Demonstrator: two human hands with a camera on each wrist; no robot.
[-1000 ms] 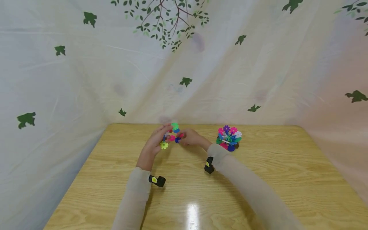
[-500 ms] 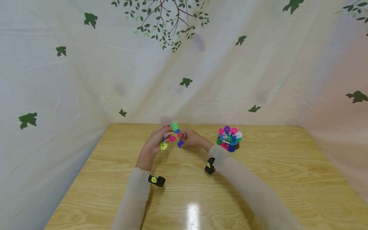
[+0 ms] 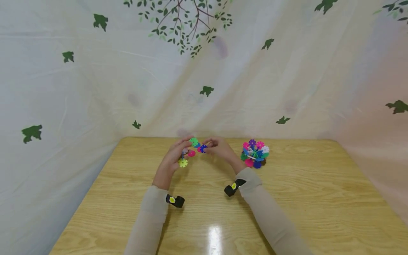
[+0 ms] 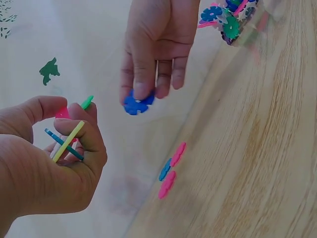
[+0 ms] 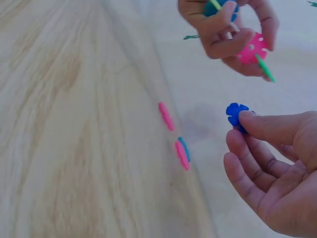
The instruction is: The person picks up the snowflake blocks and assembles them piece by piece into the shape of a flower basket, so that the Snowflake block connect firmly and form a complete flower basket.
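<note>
My left hand curls round a small joined group of plastic flower-shaped discs. In it a yellow disc, a green disc and a pink disc show, with a teal one beside the yellow; fingers cover the rest. Between thumb and fingers of my right hand is a dark blue flower disc. It is apart from the left hand's group in both wrist views. Beyond the hands, two pink discs and a blue disc lie on the table.
A many-coloured cluster of joined flower discs stands right of the right hand, toward the table's back. The wooden table ends at a pale cloth backdrop printed with leaves. Wrist cameras sit on both sleeves.
The right hand has turned and lifted slightly, bringing the dark blue disc up and a little to the right. The left hand stays nearly in place with its joined discs.
</note>
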